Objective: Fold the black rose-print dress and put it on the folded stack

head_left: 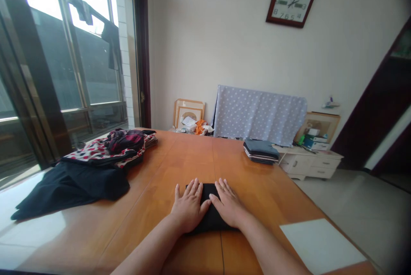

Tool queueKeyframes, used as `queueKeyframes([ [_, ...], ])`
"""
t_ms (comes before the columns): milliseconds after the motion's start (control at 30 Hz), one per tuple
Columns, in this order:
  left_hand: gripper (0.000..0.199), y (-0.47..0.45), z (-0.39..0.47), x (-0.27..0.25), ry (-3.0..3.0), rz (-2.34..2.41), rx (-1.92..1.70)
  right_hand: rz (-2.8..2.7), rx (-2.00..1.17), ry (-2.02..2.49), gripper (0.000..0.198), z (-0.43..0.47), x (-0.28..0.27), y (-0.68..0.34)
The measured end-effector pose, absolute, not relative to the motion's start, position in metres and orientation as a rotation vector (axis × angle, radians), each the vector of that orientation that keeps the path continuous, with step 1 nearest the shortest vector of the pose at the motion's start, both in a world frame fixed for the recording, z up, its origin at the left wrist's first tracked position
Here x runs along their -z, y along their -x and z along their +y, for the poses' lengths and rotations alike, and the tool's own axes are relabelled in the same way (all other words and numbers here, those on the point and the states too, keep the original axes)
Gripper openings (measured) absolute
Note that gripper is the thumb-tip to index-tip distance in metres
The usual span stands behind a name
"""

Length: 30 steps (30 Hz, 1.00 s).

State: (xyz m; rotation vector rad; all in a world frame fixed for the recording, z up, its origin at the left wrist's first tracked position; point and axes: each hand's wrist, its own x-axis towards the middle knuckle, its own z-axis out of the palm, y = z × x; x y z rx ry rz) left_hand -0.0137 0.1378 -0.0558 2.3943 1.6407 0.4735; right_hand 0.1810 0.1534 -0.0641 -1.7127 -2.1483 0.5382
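Observation:
A black garment [213,219], folded into a compact rectangle, lies on the wooden table [180,159] right in front of me. My left hand [191,206] rests flat on its left side, fingers stretched out and thumb pointing inward. On the right side of the cloth my right hand [227,203] also lies flat, its fingers extended. The two thumbs come close together over the middle. Both palms hide much of the cloth, so I cannot tell what kind of garment it is.
Loose clothes with a red-dotted piece [105,149] and dark trousers-like cloth [73,185] lie at the left. A folded stack [260,152] sits at the far right. A white sheet [323,245] lies near the right edge. Beyond stand a cloth-covered object [260,114] and a low cabinet [311,166].

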Motion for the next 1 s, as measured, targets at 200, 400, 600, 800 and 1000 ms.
queueKeyframes([
  [200, 0.074, 0.019, 0.142, 0.047, -2.386, 1.594, -0.399, -1.648, -0.661, 1.554, 0.067, 0.151, 0.062, -0.207],
  [400, 0.06, 0.016, 0.173, 0.025, -2.403, 1.52, -0.486, -1.43, -0.549, 1.547, 0.054, 0.123, 0.068, -0.237],
  [600, 0.067, -0.007, 0.213, 0.02, -2.314, 1.483, -0.365, -1.466, -0.405, 1.574, 0.046, 0.099, 0.08, -0.242],
  [800, 0.059, -0.021, 0.24, 0.014, -2.246, 1.489, -0.108, -1.466, -0.302, 1.551, 0.035, 0.099, 0.086, -0.242],
  [1000, 0.052, -0.028, 0.247, 0.002, -2.202, 1.473, 0.014, -1.47, -0.29, 1.54, 0.031, 0.097, 0.08, -0.241],
])
